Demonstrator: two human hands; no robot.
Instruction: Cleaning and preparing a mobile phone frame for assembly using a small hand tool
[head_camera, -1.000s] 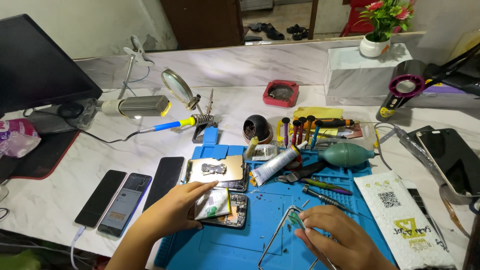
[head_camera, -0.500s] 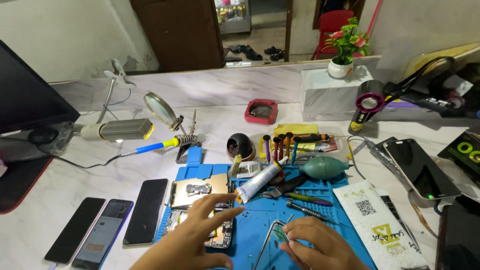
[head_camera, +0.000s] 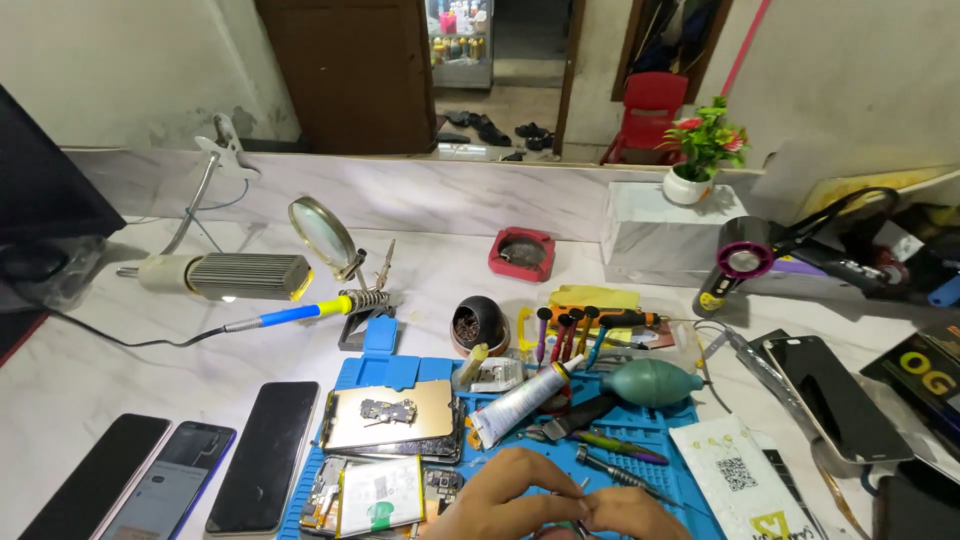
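Both my hands meet at the bottom edge over the blue work mat (head_camera: 400, 372). My left hand (head_camera: 510, 495) has its fingers curled in and touches the fingertips of my right hand (head_camera: 632, 516). Thin metal tips of tweezers (head_camera: 580, 487) poke up between the fingertips, gripped by my right hand. Whether the left hand holds anything is hidden. Just left of my hands lies an opened phone with a white battery (head_camera: 378, 495). Above that is another opened phone with a gold plate (head_camera: 385, 418).
A white glue tube (head_camera: 520, 405), teal air blower (head_camera: 650, 382) and several screwdrivers (head_camera: 570, 335) lie on the mat. A soldering iron (head_camera: 290, 315) and magnifier (head_camera: 322, 232) stand behind. Three phones (head_camera: 265, 455) lie at left, another phone (head_camera: 835, 395) at right, near a white packet (head_camera: 735, 470).
The view has tipped up, so my hands sit lower in the frame. My left hand has left the opened phone and moved right to meet my right hand.
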